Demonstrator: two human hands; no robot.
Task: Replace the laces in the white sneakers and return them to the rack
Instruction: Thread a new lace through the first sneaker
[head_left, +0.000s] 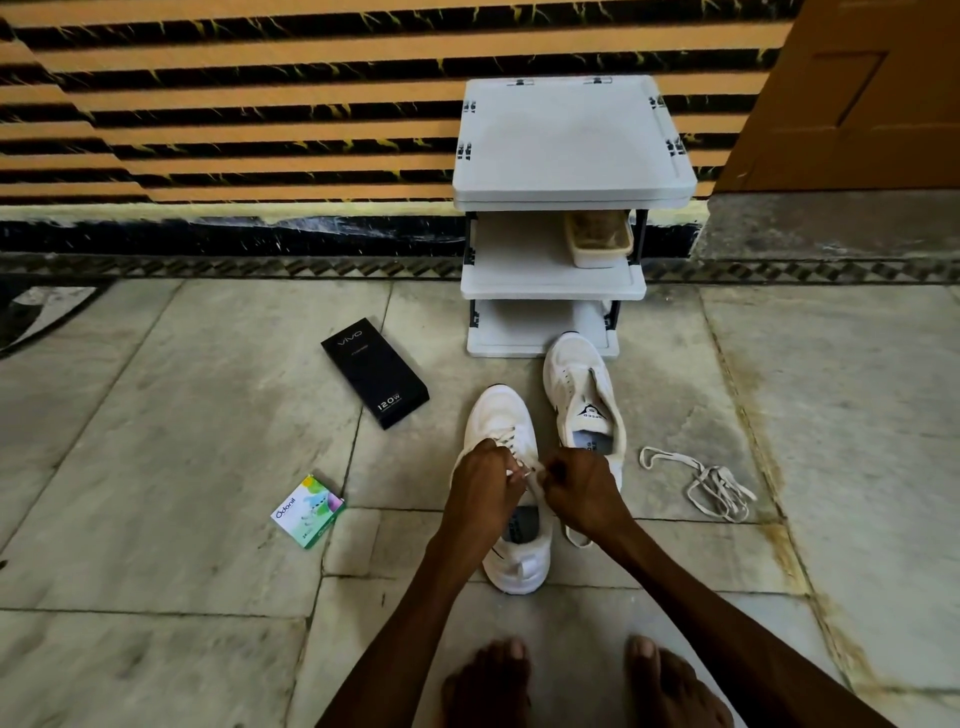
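Toward the near edge of the floor, before the rack (561, 156), our left grip (485, 483) and right grip (579, 491) each pinch an end of the lace (511, 441) over the near sneaker (501, 410). We should draw both ends evenly, keep the lace flat through each eyelet, and steady the shoe against sliding. Just beyond it the second sneaker (584, 384) waits unlaced, and a loose lace (711, 488) lies to its right.
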